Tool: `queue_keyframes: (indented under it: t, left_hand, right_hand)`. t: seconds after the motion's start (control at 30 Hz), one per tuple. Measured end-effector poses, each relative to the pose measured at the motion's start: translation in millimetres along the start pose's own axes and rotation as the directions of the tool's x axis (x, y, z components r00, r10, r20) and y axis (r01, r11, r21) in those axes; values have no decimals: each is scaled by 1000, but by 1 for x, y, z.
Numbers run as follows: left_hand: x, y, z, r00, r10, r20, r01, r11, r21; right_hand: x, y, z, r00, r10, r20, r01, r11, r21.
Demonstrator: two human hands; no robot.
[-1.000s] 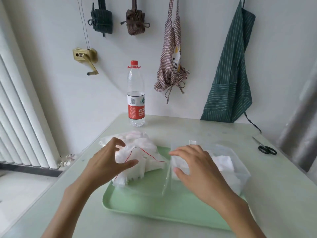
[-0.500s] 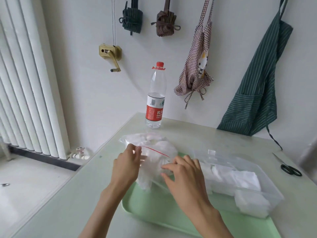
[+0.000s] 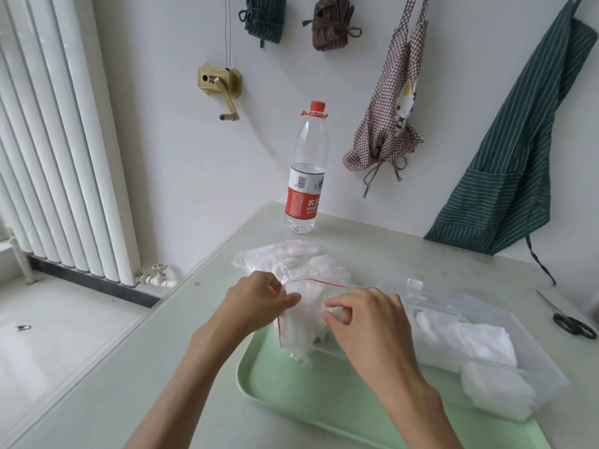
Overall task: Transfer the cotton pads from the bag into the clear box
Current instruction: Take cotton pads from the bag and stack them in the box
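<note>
Your left hand (image 3: 259, 303) pinches the bag (image 3: 301, 286) at its red-lined mouth; your right hand (image 3: 366, 319) curls its fingers on the pads (image 3: 308, 322) there, though I can't tell whether one is gripped. The bag lies half on the tray (image 3: 269, 380), just left of the box (image 3: 486, 345). It looks light, limp and slippery: hold the film by the rim. Its length runs away from you, mouth nearest.

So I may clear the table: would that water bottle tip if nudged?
Probably. The water bottle stands tall and narrow on the table and looks nearly empty, so likely light. Once down, its round body would probably roll.
</note>
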State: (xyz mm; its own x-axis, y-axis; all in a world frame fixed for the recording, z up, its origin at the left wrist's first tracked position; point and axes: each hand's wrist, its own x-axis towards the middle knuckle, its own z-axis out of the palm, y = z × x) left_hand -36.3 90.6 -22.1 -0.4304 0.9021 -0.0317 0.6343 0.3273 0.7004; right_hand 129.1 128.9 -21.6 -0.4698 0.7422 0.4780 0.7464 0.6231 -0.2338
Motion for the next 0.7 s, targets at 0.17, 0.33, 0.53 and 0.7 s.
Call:
queue_keyframes:
  t: [0.17, 0.33, 0.53, 0.7]
  left_hand:
    - [5, -3, -3, 989, -35, 141, 92, 904, -417]
    - [5, -4, -7, 969, -62, 237, 195, 783, -591]
    - [9, -9, -5, 982, -79, 170, 149, 876, -458]
    - [6, -12, 0, 957, -8, -290, 29, 997, 66]
  right_hand:
    - [-6, -2, 10, 998, 36, -59, -43, 992, -120]
    - [-9, -13, 18, 994, 40, -102, -55, 987, -151]
    - [-8, -19, 31, 1000, 28, 7, -26, 978, -209]
    - [-8, -9, 15, 996, -33, 89, 49, 981, -185]
